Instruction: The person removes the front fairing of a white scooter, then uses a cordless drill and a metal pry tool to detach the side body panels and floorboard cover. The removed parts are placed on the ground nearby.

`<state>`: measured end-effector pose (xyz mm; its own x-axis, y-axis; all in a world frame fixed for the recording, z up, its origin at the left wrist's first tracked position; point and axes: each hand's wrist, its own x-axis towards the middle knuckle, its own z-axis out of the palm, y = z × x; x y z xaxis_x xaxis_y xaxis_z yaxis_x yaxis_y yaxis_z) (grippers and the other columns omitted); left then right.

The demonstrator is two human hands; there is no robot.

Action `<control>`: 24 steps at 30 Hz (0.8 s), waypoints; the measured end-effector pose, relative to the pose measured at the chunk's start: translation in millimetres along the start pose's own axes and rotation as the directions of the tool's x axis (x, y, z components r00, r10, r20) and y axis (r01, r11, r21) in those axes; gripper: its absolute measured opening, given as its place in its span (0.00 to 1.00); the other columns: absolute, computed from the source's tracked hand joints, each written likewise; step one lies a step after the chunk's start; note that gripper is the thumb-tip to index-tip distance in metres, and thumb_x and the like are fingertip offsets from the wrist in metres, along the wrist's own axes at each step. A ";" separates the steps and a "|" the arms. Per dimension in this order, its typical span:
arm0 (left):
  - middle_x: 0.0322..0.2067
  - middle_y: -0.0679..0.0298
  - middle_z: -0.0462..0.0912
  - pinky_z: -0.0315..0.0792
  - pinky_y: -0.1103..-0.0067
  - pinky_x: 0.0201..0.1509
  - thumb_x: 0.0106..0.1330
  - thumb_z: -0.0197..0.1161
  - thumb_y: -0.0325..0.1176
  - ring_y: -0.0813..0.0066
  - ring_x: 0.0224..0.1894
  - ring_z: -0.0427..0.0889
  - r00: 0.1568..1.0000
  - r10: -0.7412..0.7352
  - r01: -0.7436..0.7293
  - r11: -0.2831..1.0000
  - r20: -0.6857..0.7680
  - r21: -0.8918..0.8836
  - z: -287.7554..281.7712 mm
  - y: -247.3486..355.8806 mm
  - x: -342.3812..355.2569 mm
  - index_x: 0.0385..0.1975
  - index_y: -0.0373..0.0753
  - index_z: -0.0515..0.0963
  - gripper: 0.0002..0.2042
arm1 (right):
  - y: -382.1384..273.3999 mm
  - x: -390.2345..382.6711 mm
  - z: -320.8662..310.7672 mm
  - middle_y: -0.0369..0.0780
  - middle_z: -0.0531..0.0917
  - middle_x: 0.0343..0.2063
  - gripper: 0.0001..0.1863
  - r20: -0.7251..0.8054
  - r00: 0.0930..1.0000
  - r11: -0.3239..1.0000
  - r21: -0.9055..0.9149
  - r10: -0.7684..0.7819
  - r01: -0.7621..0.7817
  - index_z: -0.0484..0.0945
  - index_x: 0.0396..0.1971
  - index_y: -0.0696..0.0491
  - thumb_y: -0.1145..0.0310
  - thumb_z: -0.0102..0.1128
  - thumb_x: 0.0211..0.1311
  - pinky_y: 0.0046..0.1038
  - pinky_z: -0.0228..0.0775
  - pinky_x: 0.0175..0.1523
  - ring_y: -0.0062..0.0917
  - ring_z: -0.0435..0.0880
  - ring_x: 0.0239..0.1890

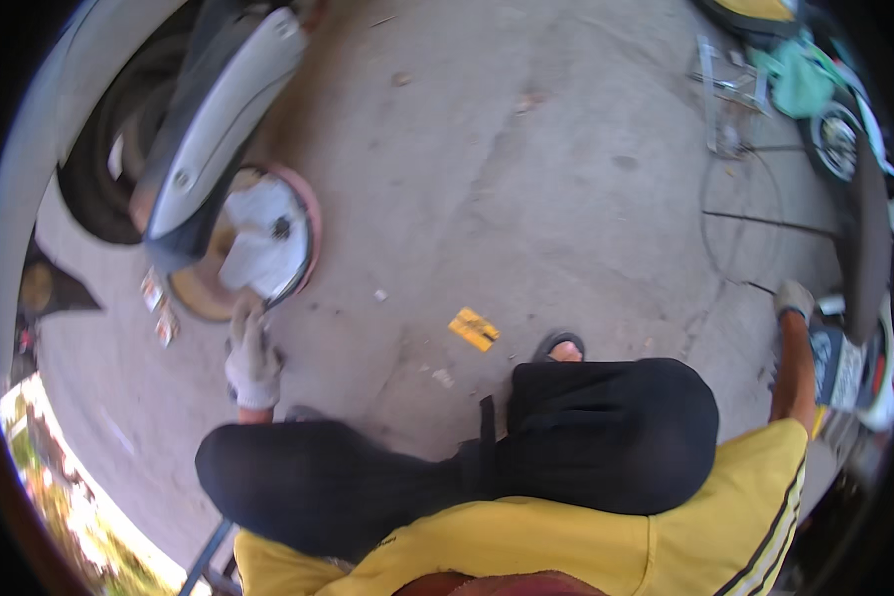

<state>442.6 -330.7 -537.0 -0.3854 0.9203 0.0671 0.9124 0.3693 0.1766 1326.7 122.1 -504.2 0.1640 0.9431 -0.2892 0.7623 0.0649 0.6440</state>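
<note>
Sitting on the ground (526,228) between nine and ten o'clock, the round basin (315,221) with the pinkish rim is the thing nearest my left grip (253,363). That gloved grip lies just below the basin's own six o'clock edge, fingertips pointing up at it. From my remote seat, blur hides whether they touch, and I cannot tell if the fingers are spread or pressed together. A grey curved cover (230,119) overhangs the basin's side from nine to eleven, next to a dark tyre (94,189).

I judge the basin to be stiff and thin-walled, probably plastic. The pale patch (258,263) inside could be a sheet or light on liquid; I can't settle which. With liquid in it, I'd expect a heavy load that sloshes and a slippery lip, so I'd take the rim at three and six o'clock, clear of the cover, and keep it level. Dry, it should be light enough to slide with one grip.

Out at three o'clock, my right grip (793,298), also gloved, is at the end of a thin dark rod (761,288); whether it is pinching that rod I cannot tell. I'd expect the rod to be light and rigid, best taken near its middle.
</note>
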 end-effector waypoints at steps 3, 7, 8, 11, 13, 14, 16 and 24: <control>0.59 0.54 0.84 0.84 0.69 0.41 0.62 0.67 0.19 0.56 0.45 0.91 0.988 0.140 -0.136 0.989 -0.070 0.055 -16.8 -17.3 -9.5 0.55 0.40 0.81 0.20 | 69.5 15.5 89.9 0.54 0.89 0.43 0.12 0.128 0.989 0.997 0.028 -0.071 0.068 0.89 0.38 0.56 0.65 0.64 0.61 0.50 0.80 0.55 0.54 0.88 0.50; 0.60 0.54 0.79 0.84 0.66 0.49 0.57 0.70 0.19 0.55 0.53 0.87 0.993 0.101 -0.101 0.995 -0.062 -0.005 -19.0 -64.0 -88.3 0.57 0.42 0.77 0.26 | 91.3 74.7 111.3 0.49 0.90 0.45 0.12 0.054 0.992 0.984 -0.133 -0.115 0.121 0.89 0.40 0.53 0.66 0.60 0.66 0.49 0.81 0.55 0.49 0.89 0.51; 0.61 0.57 0.77 0.84 0.62 0.52 0.57 0.71 0.21 0.54 0.57 0.86 0.999 0.032 -0.031 0.999 0.036 -0.024 -10.3 -84.1 -118.8 0.60 0.46 0.76 0.28 | 103.4 87.8 109.4 0.49 0.90 0.45 0.12 0.039 0.993 0.979 -0.167 -0.111 0.116 0.89 0.40 0.52 0.66 0.59 0.66 0.49 0.80 0.56 0.48 0.89 0.51; 0.64 0.60 0.76 0.83 0.59 0.55 0.58 0.71 0.23 0.51 0.57 0.86 0.928 -0.271 0.244 0.961 0.256 0.134 19.9 -70.5 -117.6 0.61 0.48 0.76 0.28 | 138.7 93.6 110.7 0.47 0.91 0.46 0.12 -0.021 0.997 0.970 -0.236 -0.069 0.062 0.89 0.40 0.51 0.66 0.57 0.68 0.48 0.80 0.56 0.46 0.90 0.51; 0.70 0.59 0.71 0.84 0.60 0.56 0.64 0.65 0.26 0.49 0.56 0.86 0.754 -0.471 0.385 0.881 0.458 0.274 6.4 -44.2 -69.7 0.66 0.49 0.74 0.28 | 140.2 67.2 117.7 0.45 0.89 0.47 0.14 -0.100 0.992 0.967 -0.248 -0.078 0.051 0.88 0.43 0.50 0.70 0.51 0.71 0.43 0.76 0.62 0.40 0.87 0.54; 0.71 0.59 0.70 0.84 0.60 0.55 0.64 0.62 0.25 0.49 0.56 0.86 0.809 -0.391 0.295 0.916 0.439 0.272 14.6 -60.4 -74.3 0.68 0.50 0.73 0.29 | 129.7 62.0 116.0 0.45 0.88 0.47 0.14 -0.122 0.986 0.964 -0.252 -0.113 0.079 0.87 0.44 0.51 0.70 0.50 0.71 0.43 0.74 0.64 0.39 0.86 0.55; 0.74 0.62 0.67 0.85 0.59 0.54 0.67 0.58 0.26 0.51 0.56 0.88 0.844 -0.317 0.176 0.925 0.433 0.336 -4.1 -85.1 -79.3 0.70 0.52 0.71 0.29 | 60.1 40.3 80.0 0.45 0.86 0.48 0.14 -0.161 0.975 0.965 -0.234 -0.154 0.114 0.85 0.47 0.52 0.72 0.51 0.70 0.42 0.70 0.67 0.39 0.83 0.56; 0.71 0.59 0.72 0.85 0.57 0.52 0.66 0.62 0.28 0.50 0.56 0.88 0.750 -0.052 -0.198 0.933 0.660 0.299 -2.7 -96.3 -14.3 0.65 0.50 0.75 0.26 | -107.8 -106.6 -33.8 0.48 0.85 0.48 0.15 -0.294 0.936 0.906 0.312 -0.194 0.286 0.86 0.47 0.53 0.72 0.69 0.58 0.46 0.74 0.60 0.46 0.83 0.52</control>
<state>360.0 -379.8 -552.3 -0.2458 0.7560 -0.6066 0.9692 0.2011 -0.1421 1205.9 25.6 -518.9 -0.1789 0.9658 -0.1875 0.9328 0.2271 0.2800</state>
